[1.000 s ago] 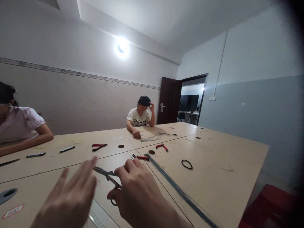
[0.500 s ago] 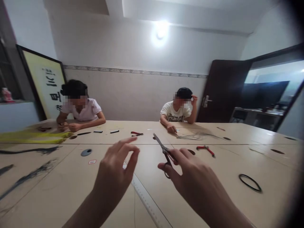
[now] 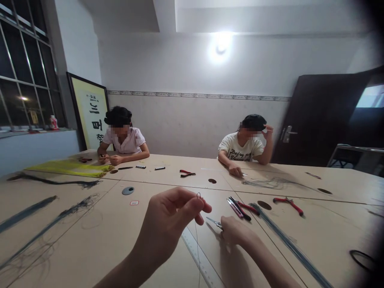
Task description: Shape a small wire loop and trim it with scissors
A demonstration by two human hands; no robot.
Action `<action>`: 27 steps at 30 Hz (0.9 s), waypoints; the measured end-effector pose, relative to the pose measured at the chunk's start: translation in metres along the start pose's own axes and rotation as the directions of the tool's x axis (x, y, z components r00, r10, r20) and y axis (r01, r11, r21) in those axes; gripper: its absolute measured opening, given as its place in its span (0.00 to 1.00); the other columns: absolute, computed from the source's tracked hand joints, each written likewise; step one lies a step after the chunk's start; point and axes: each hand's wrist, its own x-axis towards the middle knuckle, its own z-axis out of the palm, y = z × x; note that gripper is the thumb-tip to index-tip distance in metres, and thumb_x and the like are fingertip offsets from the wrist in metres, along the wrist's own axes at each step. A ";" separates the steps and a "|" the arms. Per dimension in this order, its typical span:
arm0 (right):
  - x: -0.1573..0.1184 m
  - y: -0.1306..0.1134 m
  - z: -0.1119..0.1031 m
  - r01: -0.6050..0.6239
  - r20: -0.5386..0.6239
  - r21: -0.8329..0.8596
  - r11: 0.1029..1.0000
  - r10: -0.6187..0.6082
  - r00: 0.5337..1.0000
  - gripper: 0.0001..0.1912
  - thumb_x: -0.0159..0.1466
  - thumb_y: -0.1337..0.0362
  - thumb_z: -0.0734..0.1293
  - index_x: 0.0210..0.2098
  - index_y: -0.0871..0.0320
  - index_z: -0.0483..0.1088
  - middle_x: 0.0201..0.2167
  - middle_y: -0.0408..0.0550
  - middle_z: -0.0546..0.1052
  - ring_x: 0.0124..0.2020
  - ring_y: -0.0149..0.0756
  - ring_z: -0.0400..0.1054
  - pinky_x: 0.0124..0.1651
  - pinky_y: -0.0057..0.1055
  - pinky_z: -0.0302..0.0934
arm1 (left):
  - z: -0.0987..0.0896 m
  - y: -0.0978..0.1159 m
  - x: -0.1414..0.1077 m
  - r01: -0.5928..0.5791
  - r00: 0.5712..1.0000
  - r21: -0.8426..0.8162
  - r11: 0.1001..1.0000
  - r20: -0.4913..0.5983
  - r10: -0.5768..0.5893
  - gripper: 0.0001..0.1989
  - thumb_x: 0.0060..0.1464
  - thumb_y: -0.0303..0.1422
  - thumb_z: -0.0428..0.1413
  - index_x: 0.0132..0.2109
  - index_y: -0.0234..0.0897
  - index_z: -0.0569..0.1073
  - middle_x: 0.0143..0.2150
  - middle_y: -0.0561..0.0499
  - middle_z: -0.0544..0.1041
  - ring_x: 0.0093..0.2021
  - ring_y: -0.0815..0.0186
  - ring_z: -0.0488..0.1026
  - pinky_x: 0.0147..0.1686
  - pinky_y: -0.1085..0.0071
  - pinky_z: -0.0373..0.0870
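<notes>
Between thumb and fingertips, my left hand (image 3: 177, 214) pinches a thin dark strand (image 3: 198, 244). The strand's top end bends into a small loop above the fingers, and the rest hangs down over a clear ruler (image 3: 199, 256). My right hand (image 3: 237, 231) is closed on a pair of scissors (image 3: 215, 222), low at the tabletop, with the blades pointing left beneath my left fingertips. The handles are hidden in the hand. Just beyond lie a pink-handled tool (image 3: 235, 209) and red-and-black pliers (image 3: 246, 208).
A grey-blue strand bundle (image 3: 294, 246) runs along the right, with red pliers (image 3: 288, 205) and a black ring (image 3: 361, 260). More bundles (image 3: 57, 218) and yellow strands (image 3: 72, 168) lie left. Two people (image 3: 124, 138) (image 3: 244, 144) sit across the table.
My right hand has lowered the scissors to the tabletop. My left fingers have closed together, and a small loop now shows above them. The view has shifted left.
</notes>
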 end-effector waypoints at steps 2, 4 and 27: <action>0.002 0.001 0.003 0.003 0.108 0.012 1.000 -0.004 0.994 0.12 0.66 0.61 0.67 0.46 0.61 0.70 0.44 0.48 0.74 0.41 0.37 0.72 0.42 0.38 0.69 | 0.001 0.000 -0.001 -0.004 1.000 0.009 1.000 -0.006 0.004 0.08 0.53 0.32 0.60 0.26 0.38 0.79 0.23 0.52 0.80 0.22 0.73 0.73 0.27 0.78 0.73; 0.003 0.002 0.003 0.020 0.144 0.051 0.999 -0.027 0.989 0.13 0.66 0.61 0.67 0.48 0.61 0.69 0.45 0.49 0.74 0.42 0.38 0.72 0.44 0.40 0.69 | 0.001 0.000 -0.001 -0.007 1.000 0.014 1.000 -0.011 0.007 0.09 0.53 0.32 0.60 0.26 0.38 0.79 0.23 0.52 0.79 0.22 0.73 0.72 0.27 0.78 0.73; -0.118 -0.039 -0.073 0.816 -0.786 0.567 0.115 -0.222 0.577 0.06 0.63 0.71 0.68 0.37 0.56 0.77 0.32 0.44 0.78 0.33 0.29 0.72 0.33 0.25 0.68 | 0.007 -0.010 -0.003 -0.112 0.983 0.394 0.912 0.178 0.043 0.12 0.52 0.34 0.57 0.22 0.41 0.76 0.17 0.56 0.74 0.19 0.71 0.71 0.19 0.81 0.67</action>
